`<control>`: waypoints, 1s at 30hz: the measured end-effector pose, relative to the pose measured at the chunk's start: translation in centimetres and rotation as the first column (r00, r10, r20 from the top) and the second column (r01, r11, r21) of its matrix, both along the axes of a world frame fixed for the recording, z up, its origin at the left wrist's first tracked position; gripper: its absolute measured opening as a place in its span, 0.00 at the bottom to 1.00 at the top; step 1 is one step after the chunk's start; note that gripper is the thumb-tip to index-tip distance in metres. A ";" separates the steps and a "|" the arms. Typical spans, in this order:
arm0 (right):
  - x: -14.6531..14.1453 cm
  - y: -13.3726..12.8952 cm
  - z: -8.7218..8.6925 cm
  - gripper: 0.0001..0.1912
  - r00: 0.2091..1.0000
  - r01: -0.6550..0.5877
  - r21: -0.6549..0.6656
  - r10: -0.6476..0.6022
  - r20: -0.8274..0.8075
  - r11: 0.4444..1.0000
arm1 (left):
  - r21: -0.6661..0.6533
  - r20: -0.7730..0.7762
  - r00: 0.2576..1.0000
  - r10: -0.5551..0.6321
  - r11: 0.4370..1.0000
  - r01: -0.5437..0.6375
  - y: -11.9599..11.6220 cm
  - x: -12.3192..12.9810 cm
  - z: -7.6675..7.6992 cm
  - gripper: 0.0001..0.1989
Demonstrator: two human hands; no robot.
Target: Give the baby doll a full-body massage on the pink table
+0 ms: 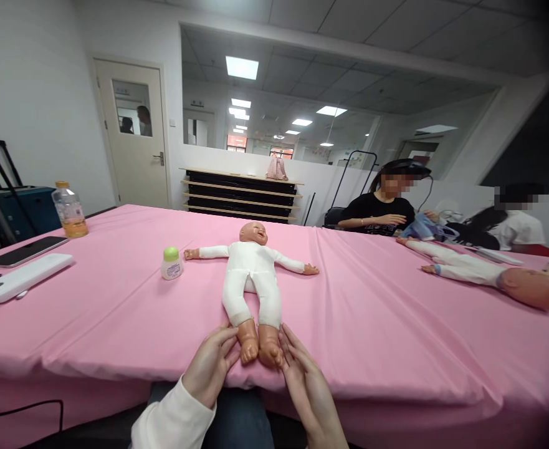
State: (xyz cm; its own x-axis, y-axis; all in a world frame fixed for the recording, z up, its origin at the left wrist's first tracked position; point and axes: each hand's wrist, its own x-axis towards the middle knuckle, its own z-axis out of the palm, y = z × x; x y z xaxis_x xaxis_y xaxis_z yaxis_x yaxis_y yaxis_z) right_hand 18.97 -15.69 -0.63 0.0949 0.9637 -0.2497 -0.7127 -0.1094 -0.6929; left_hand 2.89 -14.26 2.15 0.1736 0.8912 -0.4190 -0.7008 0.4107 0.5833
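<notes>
A baby doll (250, 277) with a white cloth body lies on its back on the pink-covered table, arms spread and feet toward me. My left hand (212, 363) rests beside the foot on the left, its fingertips at the ankle and its fingers apart. Along the outer side of the other foot lies my right hand (302, 373), fingers stretched out and touching or nearly touching it. Neither hand is wrapped round a foot. A small white jar with a green lid (172, 263) stands left of the doll, near its outstretched hand.
The pink cloth (372, 324) has folds and drops over the near edge. On the left are a drink bottle (71, 212), a phone (26, 251) and a white device (24, 279). A second doll (480, 268) lies at right, near two seated people.
</notes>
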 end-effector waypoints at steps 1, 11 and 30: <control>0.0 0.0 0.0 0.21 1.000 0.007 0.001 -0.007 0.011 1.000 | 0.010 0.001 1.000 -0.004 1.000 0.004 -0.1 0.1 0.2 0.07; 0.3 0.1 -0.8 0.21 0.998 -0.032 0.001 0.032 -0.046 0.999 | 0.084 0.126 0.991 -0.037 0.996 0.026 0.4 3.1 -1.2 0.13; 0.7 2.4 0.6 0.15 0.978 -0.164 -0.013 0.165 0.125 0.986 | 0.073 0.224 0.974 -0.035 0.997 0.019 -0.9 3.1 0.4 0.13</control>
State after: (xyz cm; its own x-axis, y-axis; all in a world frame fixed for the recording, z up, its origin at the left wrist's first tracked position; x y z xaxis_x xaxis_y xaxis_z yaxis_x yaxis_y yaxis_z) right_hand 19.64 -13.26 0.00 -0.0344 0.9681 -0.2484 -0.5924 -0.2199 -0.7751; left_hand 5.99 -15.16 2.52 0.2812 0.9106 -0.3029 -0.8065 0.3953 0.4397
